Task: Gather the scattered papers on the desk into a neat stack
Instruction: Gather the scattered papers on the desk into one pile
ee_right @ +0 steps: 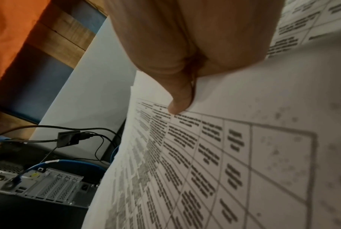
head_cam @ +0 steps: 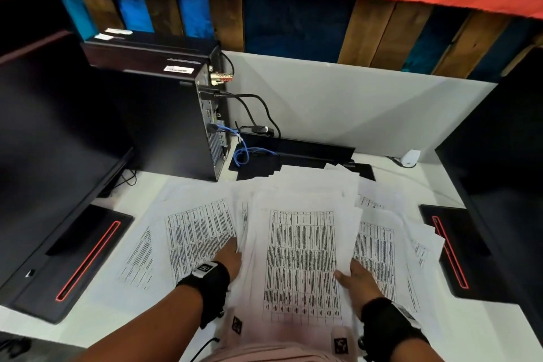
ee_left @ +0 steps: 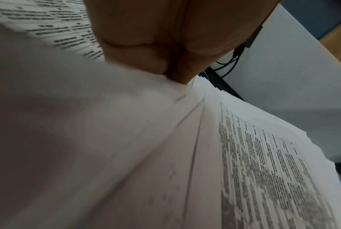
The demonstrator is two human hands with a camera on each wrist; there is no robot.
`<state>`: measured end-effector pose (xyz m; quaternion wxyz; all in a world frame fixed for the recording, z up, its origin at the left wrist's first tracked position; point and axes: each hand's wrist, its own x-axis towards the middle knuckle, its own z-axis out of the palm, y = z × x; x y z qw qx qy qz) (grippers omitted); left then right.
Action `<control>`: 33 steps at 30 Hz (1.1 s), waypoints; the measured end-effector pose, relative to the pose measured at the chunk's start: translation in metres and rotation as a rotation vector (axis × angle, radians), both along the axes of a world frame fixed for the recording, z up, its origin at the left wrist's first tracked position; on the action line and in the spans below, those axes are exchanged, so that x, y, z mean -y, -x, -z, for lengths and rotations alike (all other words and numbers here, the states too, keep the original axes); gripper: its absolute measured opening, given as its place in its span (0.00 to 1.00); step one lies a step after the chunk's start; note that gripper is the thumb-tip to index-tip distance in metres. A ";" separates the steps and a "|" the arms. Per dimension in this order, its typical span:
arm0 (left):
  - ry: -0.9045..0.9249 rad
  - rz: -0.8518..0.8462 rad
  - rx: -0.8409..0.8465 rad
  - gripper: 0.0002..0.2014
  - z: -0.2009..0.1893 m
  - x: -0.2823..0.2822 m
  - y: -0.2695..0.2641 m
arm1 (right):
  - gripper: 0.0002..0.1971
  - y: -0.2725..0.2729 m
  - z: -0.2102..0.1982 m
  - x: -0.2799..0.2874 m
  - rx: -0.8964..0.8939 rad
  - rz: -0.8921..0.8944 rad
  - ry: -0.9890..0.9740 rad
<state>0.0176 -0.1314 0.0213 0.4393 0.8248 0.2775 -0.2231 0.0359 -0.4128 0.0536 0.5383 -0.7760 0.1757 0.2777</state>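
White tabletop (head_cam: 111, 297): our left hand (head_cam: 227, 258) and right hand (head_cam: 357, 279) grip the middle sheaf (head_cam: 299, 261) between them, its long axis running away from us; loose sheets (head_cam: 188, 232) lie either side.

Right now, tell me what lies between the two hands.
In the head view, the gathered bundle of printed papers lies between the left hand and right hand, which hold its side edges.

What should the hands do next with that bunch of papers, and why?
Probably lift the held bunch a little and tap its edges square. The left hand and right hand grip its two sides, but its sheets fan out unevenly, and loose sheets lie spread on the desk.
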 end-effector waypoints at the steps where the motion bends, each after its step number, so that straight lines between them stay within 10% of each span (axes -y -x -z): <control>1: 0.015 -0.020 0.014 0.23 0.001 -0.002 0.002 | 0.26 0.001 0.002 -0.001 0.001 -0.022 0.011; 7: 0.002 -0.407 0.045 0.19 -0.013 -0.046 0.013 | 0.23 -0.004 0.020 -0.010 0.029 -0.138 0.141; 13: -0.474 -0.492 -0.272 0.36 -0.018 -0.132 0.058 | 0.25 -0.011 0.028 -0.007 0.034 -0.177 0.179; 22: -0.569 -0.468 -0.228 0.68 -0.008 -0.139 0.068 | 0.26 -0.012 0.044 -0.004 0.012 -0.160 0.174; 27: -0.580 -0.291 -0.220 0.49 -0.024 -0.115 0.061 | 0.21 -0.014 0.044 -0.005 0.029 -0.158 0.193; 33: -0.185 -0.467 -0.028 0.31 -0.028 -0.078 0.049 | 0.23 -0.013 0.046 -0.005 0.026 -0.170 0.193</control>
